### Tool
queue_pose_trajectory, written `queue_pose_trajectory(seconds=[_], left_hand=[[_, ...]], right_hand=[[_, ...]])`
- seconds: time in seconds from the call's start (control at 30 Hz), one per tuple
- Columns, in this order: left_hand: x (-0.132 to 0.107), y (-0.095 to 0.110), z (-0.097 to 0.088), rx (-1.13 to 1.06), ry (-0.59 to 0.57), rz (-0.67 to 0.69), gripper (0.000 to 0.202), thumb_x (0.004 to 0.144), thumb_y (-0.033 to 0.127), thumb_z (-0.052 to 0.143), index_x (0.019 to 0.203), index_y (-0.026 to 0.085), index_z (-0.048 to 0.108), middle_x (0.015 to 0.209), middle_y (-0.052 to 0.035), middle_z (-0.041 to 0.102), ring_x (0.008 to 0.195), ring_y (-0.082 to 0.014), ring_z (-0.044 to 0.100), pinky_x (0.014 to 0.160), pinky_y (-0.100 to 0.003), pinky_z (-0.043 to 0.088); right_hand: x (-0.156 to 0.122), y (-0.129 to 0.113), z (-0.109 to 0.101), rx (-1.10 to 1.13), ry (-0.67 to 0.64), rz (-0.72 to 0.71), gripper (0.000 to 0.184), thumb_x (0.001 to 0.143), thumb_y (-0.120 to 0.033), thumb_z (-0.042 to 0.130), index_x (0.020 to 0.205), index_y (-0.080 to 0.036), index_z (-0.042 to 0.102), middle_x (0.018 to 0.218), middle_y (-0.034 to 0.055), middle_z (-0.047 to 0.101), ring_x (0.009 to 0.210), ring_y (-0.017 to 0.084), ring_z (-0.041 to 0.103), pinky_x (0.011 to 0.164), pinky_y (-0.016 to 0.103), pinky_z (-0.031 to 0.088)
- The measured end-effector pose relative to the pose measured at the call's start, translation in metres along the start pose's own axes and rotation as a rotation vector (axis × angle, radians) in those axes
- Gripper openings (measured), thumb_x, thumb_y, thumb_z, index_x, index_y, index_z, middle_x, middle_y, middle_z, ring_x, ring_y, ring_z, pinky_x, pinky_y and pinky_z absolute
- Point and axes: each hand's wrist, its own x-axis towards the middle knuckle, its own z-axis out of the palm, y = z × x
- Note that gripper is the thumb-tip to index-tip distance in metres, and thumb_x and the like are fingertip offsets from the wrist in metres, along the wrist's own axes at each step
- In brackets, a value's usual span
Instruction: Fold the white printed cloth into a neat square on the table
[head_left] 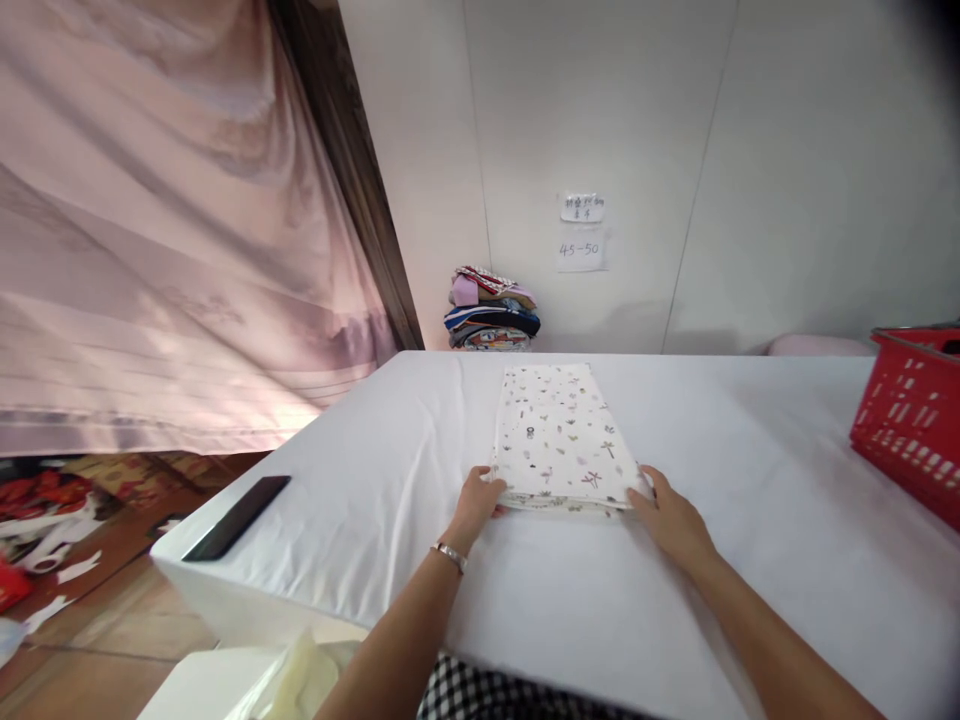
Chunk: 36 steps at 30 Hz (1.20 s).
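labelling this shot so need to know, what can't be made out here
In the head view:
Underside of the white printed folded cloth: hidden by its upper layers.
How far the left hand and right hand reach beneath it: hidden by the cloth.
Right side of the red perforated plastic basket: cut off by the picture's right edge.
Some handwriting on the upper white paper note: too small and blurred.

Head-height view, facing forward, down across table.

Workroom of sorts: white-draped table, handwritten wall notes, folded-cloth stack.
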Motion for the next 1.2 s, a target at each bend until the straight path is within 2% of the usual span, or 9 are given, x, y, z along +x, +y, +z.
queue_pose_trajectory(seconds=[0.2,0.37,0.47,0.6,0.73,0.8,0.93,1.03,1.2], left_hand=[[-0.015,-0.011,-0.008,0.181,0.010,0.157,0.051,0.074,0.024,0.048,0.123,0.016,0.037,0.079,-0.0010,0.062,0.054,-0.0095,0.055,0.051,-0.020,0.041],[-0.041,-0.028,-0.016,0.288,-0.034,0.166,0.055,0.072,0.022,0.047,0.126,0.014,0.036,0.064,0.0031,0.055,0.058,-0.0122,0.052,0.053,-0.023,0.036],[-0.051,-0.031,-0.017,0.291,-0.032,0.159,0.055,0.074,0.023,0.046,0.126,0.015,0.034,0.064,0.0037,0.053,0.059,-0.0126,0.051,0.055,-0.024,0.035],[-0.056,-0.032,-0.015,0.313,-0.003,0.189,0.051,0.075,0.022,0.044,0.126,0.017,0.034,0.065,0.0038,0.052,0.061,-0.0124,0.050,0.056,-0.023,0.033],[-0.058,-0.034,-0.013,0.346,0.006,0.220,0.052,0.077,0.023,0.043,0.128,0.018,0.031,0.067,0.0029,0.053,0.062,-0.0132,0.051,0.057,-0.023,0.033],[-0.060,-0.035,-0.014,0.362,0.014,0.232,0.054,0.079,0.024,0.042,0.130,0.018,0.029,0.069,0.0025,0.055,0.063,-0.0133,0.052,0.058,-0.023,0.033],[-0.061,-0.039,-0.013,0.419,0.037,0.251,0.055,0.080,0.026,0.041,0.132,0.018,0.026,0.070,0.0029,0.055,0.063,-0.0135,0.053,0.058,-0.023,0.033],[-0.061,-0.042,-0.010,0.460,0.060,0.265,0.054,0.080,0.026,0.042,0.132,0.020,0.028,0.073,0.0022,0.057,0.066,-0.0139,0.055,0.060,-0.023,0.034],[-0.060,-0.044,-0.008,0.466,0.059,0.290,0.054,0.080,0.024,0.042,0.131,0.023,0.029,0.077,0.0017,0.059,0.068,-0.0140,0.056,0.062,-0.023,0.035]], right_hand=[[-0.010,0.026,-0.004,0.209,-0.065,-0.071,0.047,0.076,-0.039,0.040,0.121,-0.028,0.042,0.074,-0.0018,0.061,0.067,0.019,0.060,0.061,0.029,0.044],[-0.034,0.038,-0.012,0.040,-0.202,-0.037,0.052,0.076,-0.036,0.039,0.128,-0.034,0.036,0.079,-0.0011,0.064,0.070,0.021,0.061,0.063,0.033,0.047],[-0.039,0.027,-0.015,-0.137,-0.132,-0.113,0.056,0.074,-0.034,0.041,0.130,-0.029,0.040,0.103,0.0057,0.063,0.094,0.027,0.059,0.075,0.039,0.048],[-0.041,-0.015,-0.017,-0.205,0.025,-0.404,0.050,0.079,-0.036,0.039,0.127,-0.026,0.046,0.136,0.0052,0.042,0.123,0.027,0.039,0.097,0.043,0.038],[-0.029,-0.052,-0.010,-0.133,-0.102,-0.563,0.050,0.087,-0.043,0.032,0.136,-0.034,0.032,0.148,-0.0037,0.018,0.133,0.024,0.024,0.099,0.041,0.037],[-0.014,-0.052,-0.002,-0.213,-0.191,-0.568,0.054,0.087,-0.045,0.033,0.138,-0.029,0.030,0.149,-0.0011,0.014,0.136,0.025,0.014,0.104,0.043,0.031],[0.015,-0.030,0.011,-0.433,-0.286,-0.401,0.060,0.086,-0.050,0.031,0.138,-0.019,0.034,0.148,0.0060,0.017,0.136,0.026,0.011,0.109,0.049,0.013],[0.020,-0.026,0.016,-0.476,-0.243,-0.379,0.058,0.086,-0.051,0.030,0.134,-0.019,0.039,0.147,0.0072,0.022,0.136,0.026,0.013,0.108,0.051,0.011],[0.031,-0.055,0.020,-0.456,-0.061,-0.517,0.059,0.088,-0.052,0.026,0.137,-0.020,0.034,0.149,0.0060,0.017,0.137,0.024,0.008,0.110,0.046,0.011]])
